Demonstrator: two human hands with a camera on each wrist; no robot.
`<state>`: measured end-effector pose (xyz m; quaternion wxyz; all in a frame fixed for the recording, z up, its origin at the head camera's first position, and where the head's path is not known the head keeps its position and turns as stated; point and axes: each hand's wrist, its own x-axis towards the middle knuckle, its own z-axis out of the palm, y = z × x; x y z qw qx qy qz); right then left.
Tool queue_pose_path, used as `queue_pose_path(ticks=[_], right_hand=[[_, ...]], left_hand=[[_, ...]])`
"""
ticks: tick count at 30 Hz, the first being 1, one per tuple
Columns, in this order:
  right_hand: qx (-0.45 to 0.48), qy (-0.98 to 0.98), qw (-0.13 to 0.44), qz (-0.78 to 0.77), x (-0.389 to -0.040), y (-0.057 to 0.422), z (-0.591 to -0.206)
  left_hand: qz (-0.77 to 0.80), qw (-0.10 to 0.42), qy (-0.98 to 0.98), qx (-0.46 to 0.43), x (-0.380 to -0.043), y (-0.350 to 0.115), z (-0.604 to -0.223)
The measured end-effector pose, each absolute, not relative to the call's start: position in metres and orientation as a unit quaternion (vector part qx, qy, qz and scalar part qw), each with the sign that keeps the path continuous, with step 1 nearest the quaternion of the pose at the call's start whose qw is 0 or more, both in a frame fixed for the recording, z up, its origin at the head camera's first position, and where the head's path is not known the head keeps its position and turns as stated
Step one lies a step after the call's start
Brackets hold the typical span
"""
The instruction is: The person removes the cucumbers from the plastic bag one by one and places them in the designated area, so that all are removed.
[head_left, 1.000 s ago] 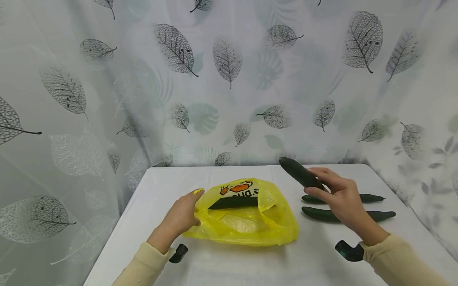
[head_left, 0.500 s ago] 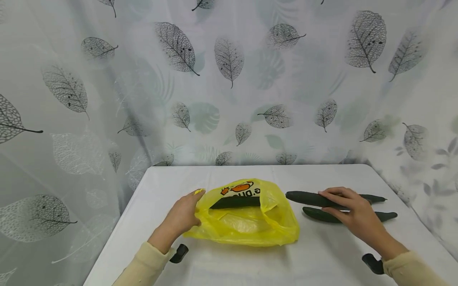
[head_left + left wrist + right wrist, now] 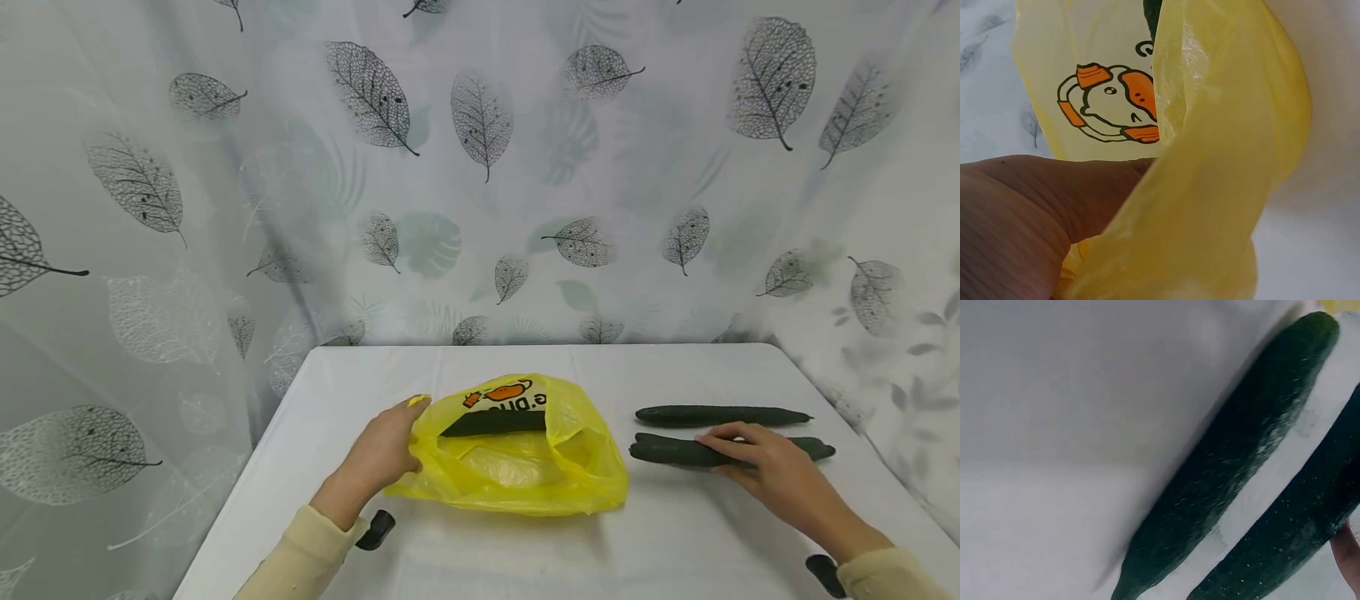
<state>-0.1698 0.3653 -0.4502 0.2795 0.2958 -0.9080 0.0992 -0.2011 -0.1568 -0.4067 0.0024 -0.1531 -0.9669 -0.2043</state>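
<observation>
My left hand (image 3: 378, 450) grips the left side of a yellow plastic bag (image 3: 510, 492), its thumb tucked behind the bag's film in the left wrist view. A cucumber (image 3: 491, 422) lies inside the open bag, below a printed orange-and-black cartoon. At the right, my right hand (image 3: 772, 475) holds a dark green cucumber (image 3: 671, 452) between thumb and fingers, low over the table. It overlaps another cucumber (image 3: 817, 442) right behind it. The right wrist view shows the held cucumber (image 3: 1291, 537), with a fingertip at its edge, alongside one lying on the table (image 3: 1229, 456).
A further cucumber (image 3: 723, 415) lies crosswise farther back on the white table (image 3: 480, 554). Behind the table hangs a leaf-patterned curtain (image 3: 525, 208). Black wrist straps or devices (image 3: 375, 530) show at both cuffs.
My right hand has carried its cucumber down and to the right, from the air beside the bag to the near cucumber on the table. The left hand stays on the bag.
</observation>
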Motion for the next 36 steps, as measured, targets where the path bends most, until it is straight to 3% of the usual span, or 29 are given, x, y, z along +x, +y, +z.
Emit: queue_pose_path(ticks=[12, 36], right_hand=[[0.28, -0.937, 0.195, 0.071, -0.167, 0.383, -0.464], [0.253, -0.954, 0.148, 0.055, -0.168, 0.388, -0.478]], left_hand=[[-0.202, -0.004, -0.968, -0.152, -0.201, -0.155, -0.406], [-0.203, -0.011, -0.968, -0.148, -0.2, -0.153, -0.406]])
